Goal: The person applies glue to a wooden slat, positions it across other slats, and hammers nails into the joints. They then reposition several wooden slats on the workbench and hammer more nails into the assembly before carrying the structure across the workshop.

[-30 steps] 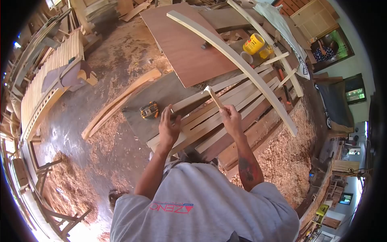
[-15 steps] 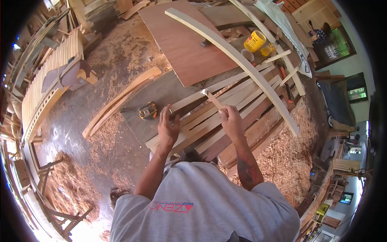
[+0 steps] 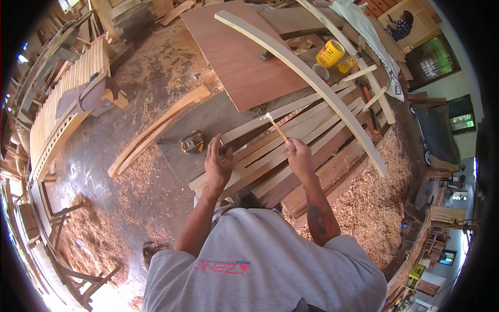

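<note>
Pinched between right-hand (image 3: 300, 158) fingertips: a thin wooden stick (image 3: 276, 127), slanting up and away to the far left, its tip raised above the pale slats (image 3: 291, 130). Left hand (image 3: 218, 165) pressed flat, fingers spread, on the near-left ends of those slats, just right of the tape measure (image 3: 192, 141). Stick held clear of the slats, not touching them as far as visible; which slat lies under its tip cannot be told.

To do this well, by judgement: keep the left palm bearing down so the loose slats stay aligned; lower the stick tip steadily onto the chosen slat; keep the grip near the stick's lower end light, since so thin a piece would likely snap or flex under force; avoid nudging neighbouring slats, lying edge to edge and easily shifted.

Count: one stick in hand; one tape measure; roughly five or six pale slats fanned across the bench, exact number hard to tell where overlapping; one long curved rail (image 3: 312, 78) laid across them on the far side; one reddish plywood sheet (image 3: 239, 57) beyond; one yellow container (image 3: 331, 53) at far right; wood shavings (image 3: 364, 203) heaped at near right.
</note>
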{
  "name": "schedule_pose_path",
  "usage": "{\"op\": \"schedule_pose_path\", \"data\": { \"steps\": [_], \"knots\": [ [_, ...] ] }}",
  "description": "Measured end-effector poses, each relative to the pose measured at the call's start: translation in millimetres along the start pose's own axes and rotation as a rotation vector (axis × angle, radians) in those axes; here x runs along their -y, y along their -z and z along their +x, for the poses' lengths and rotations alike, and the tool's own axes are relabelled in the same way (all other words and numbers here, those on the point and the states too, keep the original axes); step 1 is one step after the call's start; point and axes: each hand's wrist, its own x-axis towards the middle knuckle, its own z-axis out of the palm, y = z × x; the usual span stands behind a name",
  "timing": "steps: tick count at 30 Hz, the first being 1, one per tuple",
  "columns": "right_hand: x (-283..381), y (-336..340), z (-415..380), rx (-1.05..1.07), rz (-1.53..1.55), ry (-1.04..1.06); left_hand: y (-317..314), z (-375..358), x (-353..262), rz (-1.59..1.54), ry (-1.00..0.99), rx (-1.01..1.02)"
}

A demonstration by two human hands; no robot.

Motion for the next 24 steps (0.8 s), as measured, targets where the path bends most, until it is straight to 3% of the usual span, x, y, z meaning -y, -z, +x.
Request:
{"op": "schedule_pose_path", "data": {
  "steps": [9,11,14,19,21,24],
  "knots": [
    [10.7,2.5,5.8,0.150,0.010,-0.007,0.2,0.1,-0.9,-0.017,-0.001,0.000],
    [18.9,14.7,3.2,0.154,0.546,-0.290,-0.3,0.6,-0.2,-0.007,-0.044,-0.024],
    [46.3,46.7,-9.3,0.026,0.671,-0.230,-0.4,0.1,2.5,-0.006,-0.022,-0.001],
    [37.2,93.3,-79.5,-0.063,0.601,-0.281,-0.9,-1.2,8.7,0.085,-0.149,0.029],
    [11.7,94.6,-123.9,0.128,0.300,-0.384,2.2,0.4,1.1,0.043,-0.076,0.036],
    [-12.6,76.0,-171.0,0.077,0.183,-0.354,1.1,2.8,5.0,0.034,-0.089,0.045]
  ]
}}
